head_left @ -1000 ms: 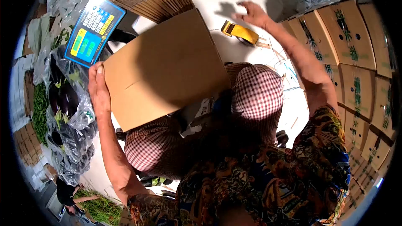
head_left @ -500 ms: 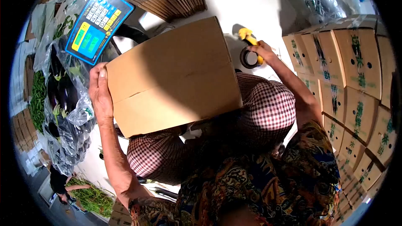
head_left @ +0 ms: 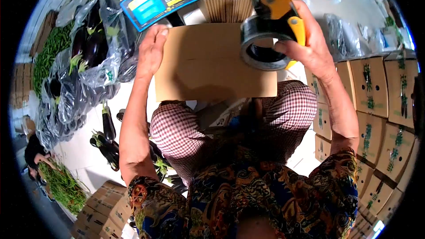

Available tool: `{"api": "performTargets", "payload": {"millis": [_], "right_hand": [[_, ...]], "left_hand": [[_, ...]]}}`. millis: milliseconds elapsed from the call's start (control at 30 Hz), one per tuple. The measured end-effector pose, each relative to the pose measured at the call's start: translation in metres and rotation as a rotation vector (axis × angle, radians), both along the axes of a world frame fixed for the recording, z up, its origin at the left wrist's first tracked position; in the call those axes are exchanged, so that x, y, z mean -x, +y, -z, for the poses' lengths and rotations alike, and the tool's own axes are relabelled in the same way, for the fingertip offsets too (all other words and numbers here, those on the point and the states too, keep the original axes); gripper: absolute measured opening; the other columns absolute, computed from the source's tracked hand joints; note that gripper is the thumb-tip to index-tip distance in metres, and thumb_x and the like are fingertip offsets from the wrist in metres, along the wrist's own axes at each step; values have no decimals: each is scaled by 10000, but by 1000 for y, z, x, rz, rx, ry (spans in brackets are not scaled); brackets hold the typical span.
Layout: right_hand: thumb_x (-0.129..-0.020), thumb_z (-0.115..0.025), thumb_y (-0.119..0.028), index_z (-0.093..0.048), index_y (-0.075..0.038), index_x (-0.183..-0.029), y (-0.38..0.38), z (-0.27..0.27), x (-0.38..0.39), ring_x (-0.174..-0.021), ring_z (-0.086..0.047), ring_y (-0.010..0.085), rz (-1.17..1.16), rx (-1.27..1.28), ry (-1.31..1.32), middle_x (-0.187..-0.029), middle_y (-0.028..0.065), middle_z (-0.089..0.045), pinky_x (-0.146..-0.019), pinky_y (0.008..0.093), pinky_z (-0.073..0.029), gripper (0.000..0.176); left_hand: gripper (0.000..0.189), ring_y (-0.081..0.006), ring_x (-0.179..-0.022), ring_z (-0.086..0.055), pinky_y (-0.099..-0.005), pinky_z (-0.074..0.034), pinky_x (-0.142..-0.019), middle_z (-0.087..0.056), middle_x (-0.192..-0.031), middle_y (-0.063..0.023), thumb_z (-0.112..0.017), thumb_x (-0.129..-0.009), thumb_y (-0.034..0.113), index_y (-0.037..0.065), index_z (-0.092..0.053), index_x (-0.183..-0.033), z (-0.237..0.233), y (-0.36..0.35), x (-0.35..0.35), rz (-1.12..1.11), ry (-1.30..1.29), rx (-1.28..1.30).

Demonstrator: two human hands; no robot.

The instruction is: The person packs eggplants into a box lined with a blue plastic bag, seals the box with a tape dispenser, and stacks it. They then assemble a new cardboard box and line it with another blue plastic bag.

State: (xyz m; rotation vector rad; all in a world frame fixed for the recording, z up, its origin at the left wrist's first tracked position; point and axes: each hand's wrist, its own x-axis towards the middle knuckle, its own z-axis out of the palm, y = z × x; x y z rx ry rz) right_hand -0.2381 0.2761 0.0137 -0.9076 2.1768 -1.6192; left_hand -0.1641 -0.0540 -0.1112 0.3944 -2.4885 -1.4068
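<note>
A plain cardboard box (head_left: 203, 71) rests across the knees, between the arms. My left hand (head_left: 152, 49) grips the box at its upper left corner, thumb on the top edge. Over the box's right end, my right hand (head_left: 310, 44) is closed around a yellow and black tape dispenser (head_left: 283, 4). A large roll of dark tape (head_left: 265, 46) sits on the dispenser, close to the camera, hiding the box's upper right corner. Whether the tape touches the box I cannot tell.
A blue scale display (head_left: 160, 0) stands behind the box, beside folded cardboard (head_left: 228, 0). Bagged eggplants (head_left: 90, 44) lie left, loose eggplants (head_left: 107, 124) on the floor. Stacked printed boxes (head_left: 369, 88) line the right. A person (head_left: 34, 152) is at far left.
My right hand has lifted the tape dispenser from the floor side up over the box. The box is now more level, and my left hand appears farther right with it as the view has shifted.
</note>
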Motion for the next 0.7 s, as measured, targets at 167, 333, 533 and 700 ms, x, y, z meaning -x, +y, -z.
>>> {"api": "performTargets", "payload": {"millis": [167,333,533,700], "right_hand": [[-693,-806,-261,-450,-81,-1197,-53,25,-4,-965,-589,241,-139,-272,379,-1002,105,-603,-859,357,-456,643],[-744,-753,-353,-432,-80,-1170,-63,32,-5,-838,-602,269,-193,-345,317,-927,117,-595,-761,381,-470,599],[-725,-772,-329,-444,-72,-1213,-74,7,-11,-912,-637,239,-194,-346,333,-996,119,-632,-802,351,-495,642],[-716,-777,-313,-447,-60,-1191,-85,9,-14,-899,-627,259,-255,-474,352,-960,144,-626,-806,382,-486,631]], "left_hand": [[247,-251,-862,-563,-334,-439,-818,-587,-896,-117,-474,-945,271,47,-570,-987,25,-12,6,125,213,100],[123,-308,-812,-573,-369,-463,-741,-586,-872,-142,-562,-913,164,53,-567,-964,37,-11,8,130,471,145],[138,-326,-948,-602,-390,-475,-817,-601,-1007,-140,-521,-947,138,63,-512,-1063,43,-16,7,134,447,256],[139,-338,-898,-585,-414,-478,-748,-606,-966,-129,-549,-917,153,69,-531,-1025,47,-10,12,73,553,252]]}}
